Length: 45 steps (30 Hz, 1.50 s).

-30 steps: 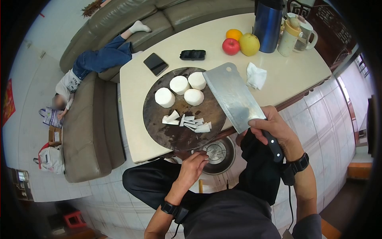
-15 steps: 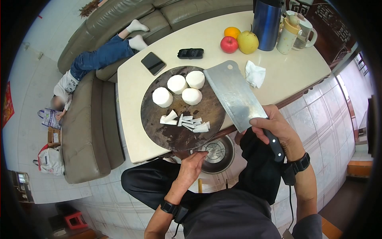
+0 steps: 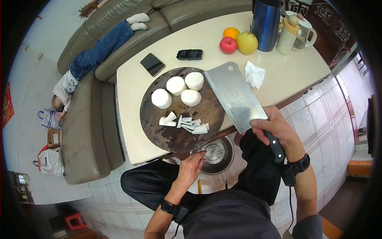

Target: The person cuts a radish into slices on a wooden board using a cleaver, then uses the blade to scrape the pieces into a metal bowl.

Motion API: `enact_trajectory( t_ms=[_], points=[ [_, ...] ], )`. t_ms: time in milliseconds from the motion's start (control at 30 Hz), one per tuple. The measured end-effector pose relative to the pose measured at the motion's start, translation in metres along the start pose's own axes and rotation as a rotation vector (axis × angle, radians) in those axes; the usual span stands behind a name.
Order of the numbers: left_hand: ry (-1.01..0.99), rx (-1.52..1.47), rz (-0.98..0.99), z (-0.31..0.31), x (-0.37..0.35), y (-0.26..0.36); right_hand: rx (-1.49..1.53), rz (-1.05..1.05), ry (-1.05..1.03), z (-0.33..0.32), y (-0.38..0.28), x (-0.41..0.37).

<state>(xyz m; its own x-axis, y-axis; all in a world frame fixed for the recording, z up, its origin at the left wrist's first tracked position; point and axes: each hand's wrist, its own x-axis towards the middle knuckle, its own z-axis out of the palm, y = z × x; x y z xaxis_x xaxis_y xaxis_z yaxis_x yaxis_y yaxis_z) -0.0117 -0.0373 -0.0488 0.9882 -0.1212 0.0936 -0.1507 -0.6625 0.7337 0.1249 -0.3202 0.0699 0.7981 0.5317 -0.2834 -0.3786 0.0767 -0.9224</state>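
Note:
In my right hand [image 3: 276, 127] is a cleaver [image 3: 234, 95], gripped near the base of its black handle, its wide blade over the right edge of the round cutting board [image 3: 159, 131]. Several thick white pieces [image 3: 176, 85] stand on the board's upper half, with thin white strips [image 3: 192, 124] and small wedges [image 3: 168, 119] below them. My left hand [image 3: 190, 171] is just under the board's near edge, fingers pinched together; what they hold, if anything, is too small to tell. Beyond its fingertips a metal bowl [image 3: 227, 161] sits low under the table edge.
On the table [image 3: 133, 139] are a phone [image 3: 152, 64], a black object [image 3: 189, 54], fruit [image 3: 247, 42], a crumpled tissue [image 3: 254, 75], a blue flask [image 3: 265, 26], a bottle [image 3: 287, 38] and a glass jug [image 3: 304, 36]. Another person [image 3: 99, 49] lies on the sofa [image 3: 83, 131].
The lying person's legs have straightened and shifted slightly. Both my hands and the cleaver are almost where they were; the view has shifted very slightly.

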Motion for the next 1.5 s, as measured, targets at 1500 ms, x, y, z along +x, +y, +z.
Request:
enact_trajectory(
  t_ms=[1500],
  points=[
    [0.259, 0.242, 0.178, -0.047, 0.069, 0.043, 0.02, 0.003, 0.034, -0.008, 0.0, -0.004]
  ],
)
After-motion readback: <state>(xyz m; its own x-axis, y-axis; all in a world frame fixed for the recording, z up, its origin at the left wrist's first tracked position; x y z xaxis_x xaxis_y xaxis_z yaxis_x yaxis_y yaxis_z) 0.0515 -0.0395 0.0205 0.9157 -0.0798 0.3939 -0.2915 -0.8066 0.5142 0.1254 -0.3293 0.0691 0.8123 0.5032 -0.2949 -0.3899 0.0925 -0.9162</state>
